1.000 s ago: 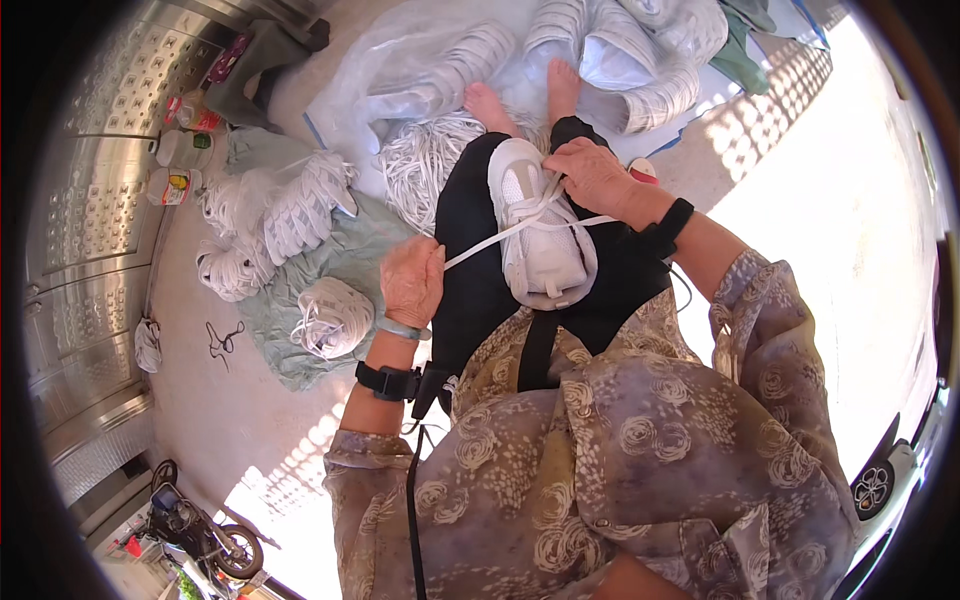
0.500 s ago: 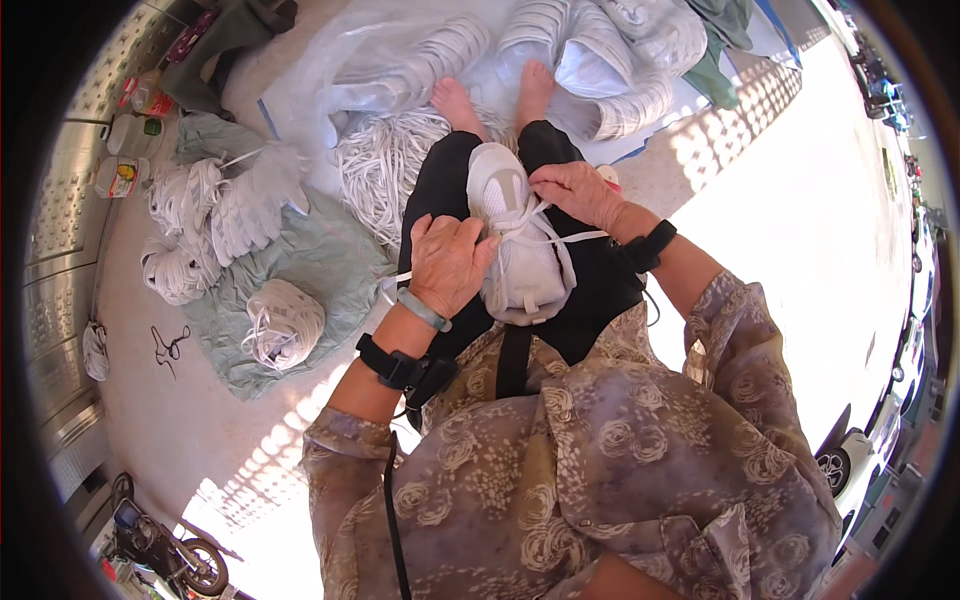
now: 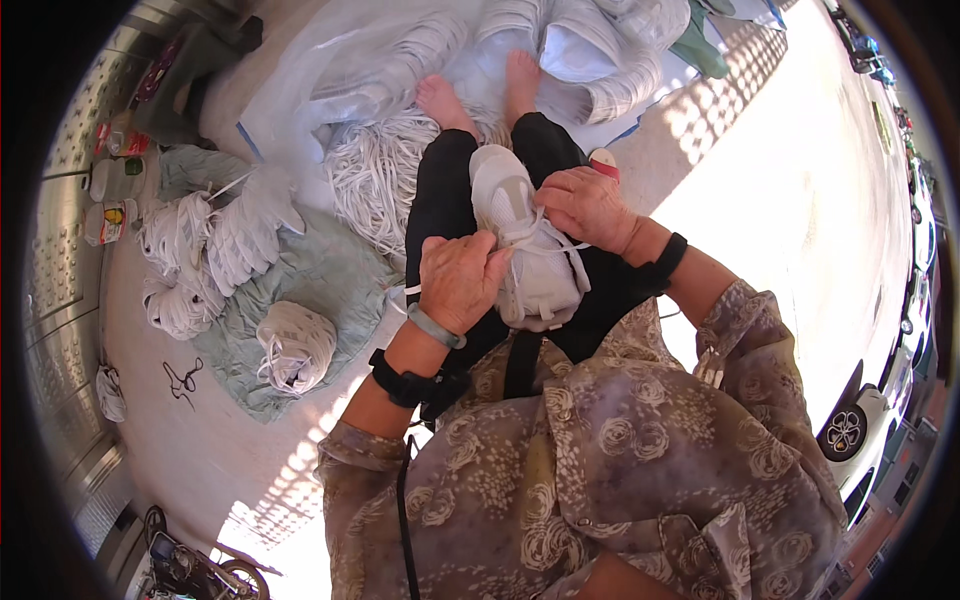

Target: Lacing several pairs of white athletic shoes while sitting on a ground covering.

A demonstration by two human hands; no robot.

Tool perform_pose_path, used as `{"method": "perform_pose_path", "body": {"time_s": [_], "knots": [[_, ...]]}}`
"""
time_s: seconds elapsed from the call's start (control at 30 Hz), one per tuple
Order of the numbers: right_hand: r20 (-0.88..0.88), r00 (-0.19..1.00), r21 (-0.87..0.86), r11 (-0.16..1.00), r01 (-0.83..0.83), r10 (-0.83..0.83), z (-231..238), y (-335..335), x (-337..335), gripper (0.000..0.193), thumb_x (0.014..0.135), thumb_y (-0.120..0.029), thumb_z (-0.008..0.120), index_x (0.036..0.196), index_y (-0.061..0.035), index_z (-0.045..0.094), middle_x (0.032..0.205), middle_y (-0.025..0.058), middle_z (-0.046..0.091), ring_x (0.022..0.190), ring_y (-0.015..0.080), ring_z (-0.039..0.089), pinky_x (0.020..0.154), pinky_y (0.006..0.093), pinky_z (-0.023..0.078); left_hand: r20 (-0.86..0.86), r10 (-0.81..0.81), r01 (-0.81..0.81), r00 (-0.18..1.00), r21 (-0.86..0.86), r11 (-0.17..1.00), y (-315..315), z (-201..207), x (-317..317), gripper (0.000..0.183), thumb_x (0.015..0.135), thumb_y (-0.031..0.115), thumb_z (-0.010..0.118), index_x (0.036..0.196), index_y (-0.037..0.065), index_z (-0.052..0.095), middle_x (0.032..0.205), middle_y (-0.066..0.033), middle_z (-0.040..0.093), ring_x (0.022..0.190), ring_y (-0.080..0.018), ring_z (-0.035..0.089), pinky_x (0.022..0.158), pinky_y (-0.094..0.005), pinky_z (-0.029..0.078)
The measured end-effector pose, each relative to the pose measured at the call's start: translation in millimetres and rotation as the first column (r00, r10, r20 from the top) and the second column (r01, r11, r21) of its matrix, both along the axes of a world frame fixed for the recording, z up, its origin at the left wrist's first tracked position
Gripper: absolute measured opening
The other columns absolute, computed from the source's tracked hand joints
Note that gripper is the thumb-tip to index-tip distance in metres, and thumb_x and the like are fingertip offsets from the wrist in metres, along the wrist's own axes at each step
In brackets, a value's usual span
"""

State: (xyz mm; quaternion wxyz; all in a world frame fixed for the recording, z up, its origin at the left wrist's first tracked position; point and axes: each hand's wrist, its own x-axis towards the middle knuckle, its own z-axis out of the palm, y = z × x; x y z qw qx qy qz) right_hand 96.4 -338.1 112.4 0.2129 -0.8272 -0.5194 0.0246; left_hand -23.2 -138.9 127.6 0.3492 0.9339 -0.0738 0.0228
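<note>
On my lap lies a white sneaker [image 3: 535, 275], its toe pointing away from me. A white shoelace [image 3: 522, 232] runs across its upper, partly threaded. My left hand [image 3: 458, 280] is at the shoe's left side, thumb and fingers pinched on the lace, with a white end poking out by the wrist. From the right, my right hand [image 3: 585, 207] bends over the shoe's edge, its fingertips closed on the lace near the eyelets. The fingers hide the exact grip points.
Loose white laces [image 3: 375, 180] are heaped by my feet. Nested white shoe uppers [image 3: 580, 50] lie on plastic sheeting beyond. At left, a green cloth [image 3: 325, 255] bears more uppers [image 3: 245, 235] and a laced sneaker [image 3: 297, 345]. Plastic jars [image 3: 108, 222] stand by the metal wall.
My right hand has shifted inward and a little down over the shoe, and the lace stretched toward its wrist no longer shows. My left hand has moved slightly right. The whole view has shifted slightly.
</note>
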Motion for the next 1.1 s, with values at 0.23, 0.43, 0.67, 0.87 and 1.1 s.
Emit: {"method": "perform_pose_path", "body": {"time_s": [0.23,0.43,0.67,0.87,1.1], "knots": [[0.069,0.992,0.123,0.988,0.095,-0.104,6,-13,5,0.023,0.069,-0.006,0.056,0.091,-0.0087,0.052,0.076,0.0027,0.057,0.077,0.0233,0.057,0.092,0.0478,0.036,-0.075,-0.041,0.035,0.996,-0.086,0.996,-4,6,6,0.020,0.082,0.023,0.056,0.072,0.006,0.051,0.062,-0.0112,0.054,0.058,-0.0335,0.054,0.050,-0.0404,0.040],[-0.229,0.926,0.128,0.933,0.335,-0.301,5,-19,0,0.019,0.078,-0.008,0.052,0.097,-0.0063,0.054,0.069,0.0084,0.060,0.072,0.0279,0.060,0.077,0.0426,0.044,-0.075,-0.110,0.109,0.991,-0.025,0.994,-14,11,-7,0.017,0.080,0.018,0.055,0.069,0.006,0.049,0.061,-0.0106,0.053,0.060,-0.0332,0.054,0.051,-0.0412,0.039],[-0.535,0.713,0.196,0.754,0.627,-0.453,-7,-17,-24,0.015,0.085,-0.010,0.048,0.098,-0.0056,0.054,0.070,0.0146,0.061,0.067,0.0304,0.061,0.058,0.0362,0.045,-0.017,-0.205,0.206,0.979,0.018,0.978,7,26,-51,0.014,0.078,0.013,0.056,0.067,0.008,0.051,0.058,-0.0073,0.051,0.056,-0.0304,0.051,0.050,-0.0385,0.035],[-0.592,0.698,0.223,0.750,0.623,-0.403,-10,-7,-36,0.014,0.081,-0.012,0.049,0.090,-0.0040,0.057,0.076,0.0147,0.061,0.071,0.0343,0.059,0.063,0.0385,0.046,-0.580,-0.138,-0.104,0.802,-0.364,0.926,67,51,-137,0.013,0.081,0.010,0.061,0.070,0.002,0.060,0.056,-0.0033,0.054,0.050,-0.0115,0.051,0.047,-0.0253,0.038],[-0.417,0.867,0.279,0.870,0.406,-0.271,-7,-14,-47,0.014,0.076,-0.009,0.053,0.087,-0.0044,0.059,0.075,0.0114,0.058,0.072,0.0312,0.058,0.061,0.0378,0.046,-0.905,-0.045,-0.649,0.424,-0.338,0.682,116,75,-224,0.015,0.082,0.014,0.064,0.077,0.000,0.064,0.063,-0.0014,0.059,0.056,-0.0079,0.055,0.052,-0.0220,0.045]]}}
